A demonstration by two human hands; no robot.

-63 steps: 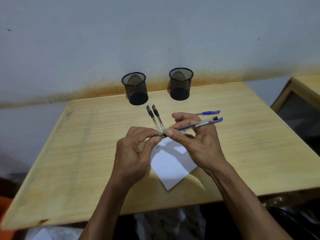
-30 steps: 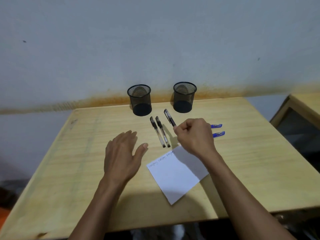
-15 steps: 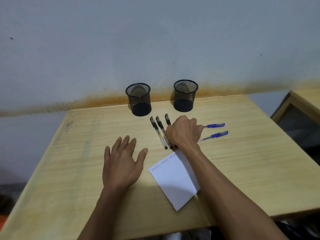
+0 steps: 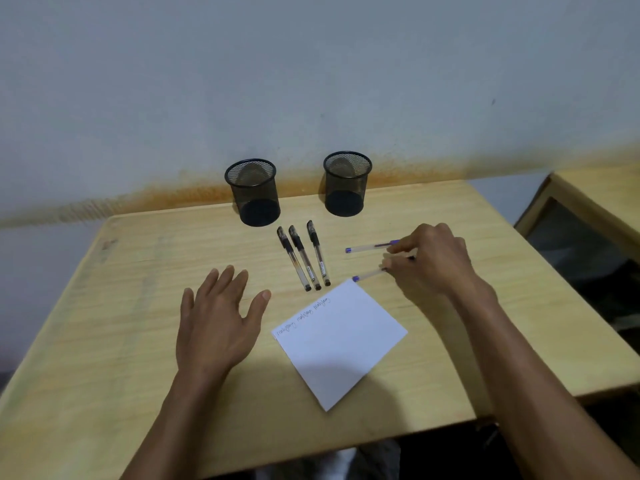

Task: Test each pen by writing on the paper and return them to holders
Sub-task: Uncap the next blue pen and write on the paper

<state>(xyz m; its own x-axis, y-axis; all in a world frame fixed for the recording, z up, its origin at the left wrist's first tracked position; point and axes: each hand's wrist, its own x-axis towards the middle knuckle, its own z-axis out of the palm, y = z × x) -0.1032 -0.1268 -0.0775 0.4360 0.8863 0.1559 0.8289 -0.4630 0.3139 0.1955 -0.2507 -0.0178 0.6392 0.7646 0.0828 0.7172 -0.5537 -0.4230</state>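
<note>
Pens in three blacks (image 4: 304, 258) lie side by side mid-table, just above the paper (image 4: 341, 344), which carries three scribbles along its top edge; judging by that, three tests are done. Right hand (image 4: 427, 263) is pinching the nearer blue pen (image 4: 369, 274), fingers narrowed on its barrel, with the other blue pen (image 4: 372, 246) just beyond. Left hand (image 4: 216, 323) lies flat and spread, holding nothing. Both mesh holders (image 4: 252, 192) near the far edge look empty, so every return remains.
</note>
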